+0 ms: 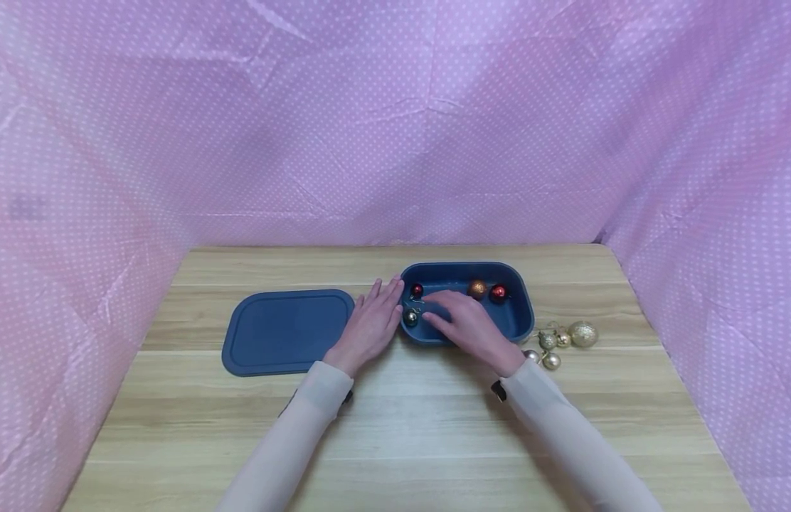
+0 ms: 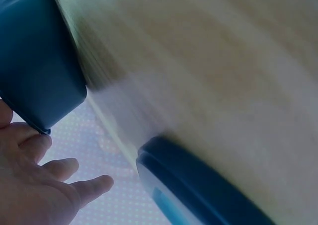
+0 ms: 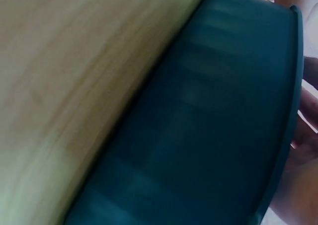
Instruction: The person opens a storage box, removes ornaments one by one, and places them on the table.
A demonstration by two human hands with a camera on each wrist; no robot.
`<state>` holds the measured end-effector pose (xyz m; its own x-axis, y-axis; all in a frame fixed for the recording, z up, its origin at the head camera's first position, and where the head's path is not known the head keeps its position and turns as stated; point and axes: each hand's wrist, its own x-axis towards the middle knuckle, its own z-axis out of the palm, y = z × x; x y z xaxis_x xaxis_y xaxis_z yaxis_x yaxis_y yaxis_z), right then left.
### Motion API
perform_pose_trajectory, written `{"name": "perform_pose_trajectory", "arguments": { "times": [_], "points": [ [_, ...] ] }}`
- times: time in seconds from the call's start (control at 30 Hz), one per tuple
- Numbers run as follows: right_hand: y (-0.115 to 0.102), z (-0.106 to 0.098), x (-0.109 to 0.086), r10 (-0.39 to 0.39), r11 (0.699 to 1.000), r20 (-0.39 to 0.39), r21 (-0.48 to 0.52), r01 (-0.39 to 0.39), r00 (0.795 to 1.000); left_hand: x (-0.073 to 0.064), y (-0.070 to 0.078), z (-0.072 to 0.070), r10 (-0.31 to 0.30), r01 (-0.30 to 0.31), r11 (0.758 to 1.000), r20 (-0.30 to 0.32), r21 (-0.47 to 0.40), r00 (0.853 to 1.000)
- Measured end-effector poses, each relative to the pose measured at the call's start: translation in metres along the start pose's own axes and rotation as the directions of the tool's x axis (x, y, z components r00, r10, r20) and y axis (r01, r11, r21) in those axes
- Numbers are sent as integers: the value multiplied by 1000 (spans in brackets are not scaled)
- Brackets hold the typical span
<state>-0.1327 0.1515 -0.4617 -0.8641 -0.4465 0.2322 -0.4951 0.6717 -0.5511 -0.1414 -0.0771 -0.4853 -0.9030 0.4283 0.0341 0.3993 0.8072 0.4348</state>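
Note:
An uncovered blue box holds a small red bauble and a shiny dark silver bauble at its left end. An orange bauble and a larger red bauble lie toward its right. My left hand rests its extended fingers on the box's left rim; in the left wrist view, the fingers of that hand are spread. My right hand reaches over the front rim, thumb and fingers apart beside the two left baubles, with nothing visible between them. The box wall hides part of it in the right wrist view.
The flat blue lid lies on the wooden table left of the box. Right of the box sit several gold and silver baubles, including a large glittery gold bauble. Pink dotted cloth hangs around the table.

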Motion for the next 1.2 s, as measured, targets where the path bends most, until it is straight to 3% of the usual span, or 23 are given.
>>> {"name": "perform_pose_trajectory", "arguments": {
  "times": [0.43, 1.2],
  "points": [
    [6, 5, 18, 30, 999, 239, -20, -26, 970, 1, 2, 0, -5, 4, 999, 19, 39, 1000],
    [10, 21, 37, -10, 1000, 338, -21, 18, 941, -1, 4, -2, -26, 25, 999, 34, 38, 999]
  ]
}}
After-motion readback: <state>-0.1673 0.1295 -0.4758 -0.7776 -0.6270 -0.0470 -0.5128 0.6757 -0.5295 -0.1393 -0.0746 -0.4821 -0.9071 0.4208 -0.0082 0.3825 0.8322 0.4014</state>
